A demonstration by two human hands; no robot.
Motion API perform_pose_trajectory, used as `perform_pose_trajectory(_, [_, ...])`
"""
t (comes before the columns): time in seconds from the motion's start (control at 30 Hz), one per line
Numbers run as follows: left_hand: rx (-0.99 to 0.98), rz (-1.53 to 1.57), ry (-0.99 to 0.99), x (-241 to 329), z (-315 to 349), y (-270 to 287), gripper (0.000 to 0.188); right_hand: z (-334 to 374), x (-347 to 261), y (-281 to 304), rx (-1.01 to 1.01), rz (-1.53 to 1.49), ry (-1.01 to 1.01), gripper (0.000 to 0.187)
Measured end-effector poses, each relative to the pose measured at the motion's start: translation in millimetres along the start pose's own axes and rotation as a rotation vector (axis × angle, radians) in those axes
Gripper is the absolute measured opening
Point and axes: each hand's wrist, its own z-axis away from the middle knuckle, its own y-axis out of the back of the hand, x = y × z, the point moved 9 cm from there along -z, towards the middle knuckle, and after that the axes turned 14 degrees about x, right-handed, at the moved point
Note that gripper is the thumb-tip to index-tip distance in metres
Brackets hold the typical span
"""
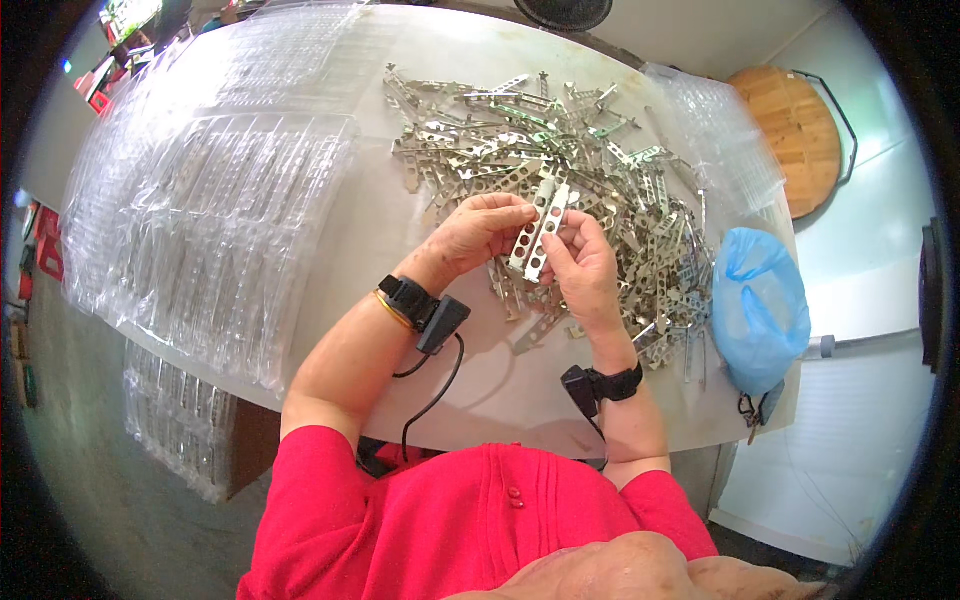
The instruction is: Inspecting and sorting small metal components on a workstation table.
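Two flat metal strips with rows of round holes are held side by side above the near edge of a heap. My left hand (pixel 480 232) pinches the left perforated metal strip (pixel 524 243) between thumb and fingers. The right perforated metal strip (pixel 543 248) is gripped by my right hand (pixel 584 268), its thumb on the strip's face. Both strips tilt, their upper ends leaning right. Behind and around the hands lies the large heap of loose metal strips (pixel 500 150), tangled in many directions. Parts of my fingers are hidden behind the strips.
Stacked clear plastic trays (pixel 230 200) cover the table's left side. More clear trays (pixel 715 130) lie at the far right. A blue plastic bag (pixel 760 305) sits at the right edge of the white table (pixel 345 300). A round wooden board (pixel 790 135) leans beyond it.
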Motion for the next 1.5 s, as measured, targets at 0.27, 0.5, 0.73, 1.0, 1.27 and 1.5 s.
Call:
perform_pose_trajectory(0.27, [-0.020, -0.020, 0.018, -2.6, -0.7, -1.3, 0.015, 0.3, 0.2, 4.5, 0.037, 0.035, 0.022, 0.023])
perform_pose_trajectory(0.5, [-0.028, -0.035, 0.021, -1.3, 1.6, -1.8, 0.015, 3.5, -2.4, 2.8, 0.034, 0.042, 0.025, 0.020])
perform_pose_trajectory(0.73, [-0.030, -0.036, 0.011, -1.6, 2.0, -3.1, 0.015, 3.9, 2.0, 3.6, 0.034, -0.014, 0.018, 0.019])
perform_pose_trajectory(1.0, [-0.010, -0.044, 0.031, -3.6, 0.8, -1.9, 0.014, 3.9, 2.8, 5.2, 0.022, 0.016, 0.013, 0.019])
perform_pose_trajectory(1.27, [-0.013, -0.067, 0.030, -1.3, 3.9, -4.5, 0.015, 3.4, 6.9, 4.4, 0.018, -0.029, 0.007, 0.020])
perform_pose_trajectory(1.5, [-0.013, -0.053, 0.028, 0.3, 5.2, -5.5, 0.013, 3.8, 3.8, 3.3, 0.019, -0.024, 0.017, 0.020])
